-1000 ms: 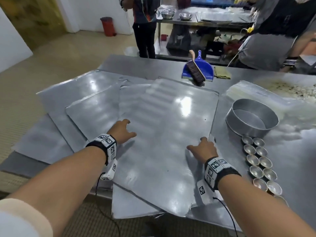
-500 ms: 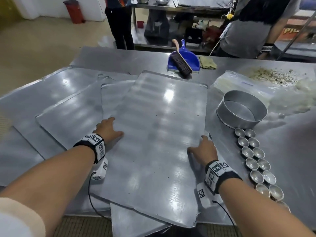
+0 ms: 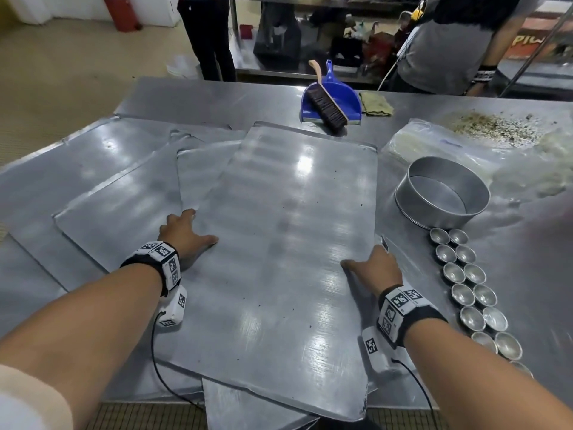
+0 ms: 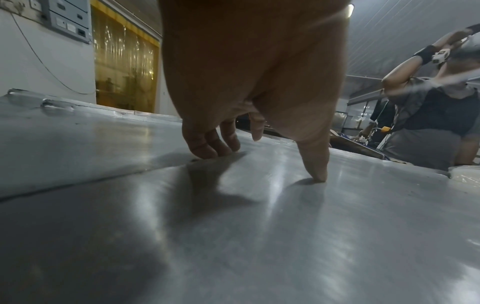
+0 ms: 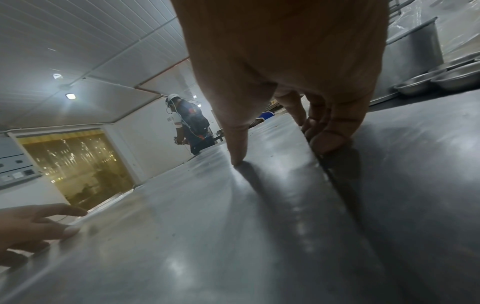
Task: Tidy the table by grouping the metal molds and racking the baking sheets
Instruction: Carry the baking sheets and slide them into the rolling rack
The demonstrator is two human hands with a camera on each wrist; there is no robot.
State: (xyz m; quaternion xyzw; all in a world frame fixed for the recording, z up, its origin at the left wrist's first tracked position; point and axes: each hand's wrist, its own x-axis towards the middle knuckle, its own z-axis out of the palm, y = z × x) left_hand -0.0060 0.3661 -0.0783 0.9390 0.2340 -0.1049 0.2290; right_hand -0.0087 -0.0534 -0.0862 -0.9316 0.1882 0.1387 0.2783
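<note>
1. The left hand (image 3: 183, 234) grips the left edge of the top baking sheet (image 3: 288, 243): thumb (image 4: 315, 164) pressed on its face, fingers (image 4: 207, 144) curled at the edge.
2. The right hand (image 3: 376, 268) has the same grip on the right edge, thumb on top, fingers (image 5: 330, 131) wrapped over the rim.
3. Between both grips the sheet lies on other sheets (image 3: 124, 206) on the table (image 3: 527, 243), its near end overhanging.
4. Right of the right grip: small metal molds (image 3: 471, 283) in two rows, a round pan (image 3: 443, 193) beyond.

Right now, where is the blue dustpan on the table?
In the head view the blue dustpan lies at the table's far edge, right of centre, with the brush on it and a folded cloth at its right.
</note>
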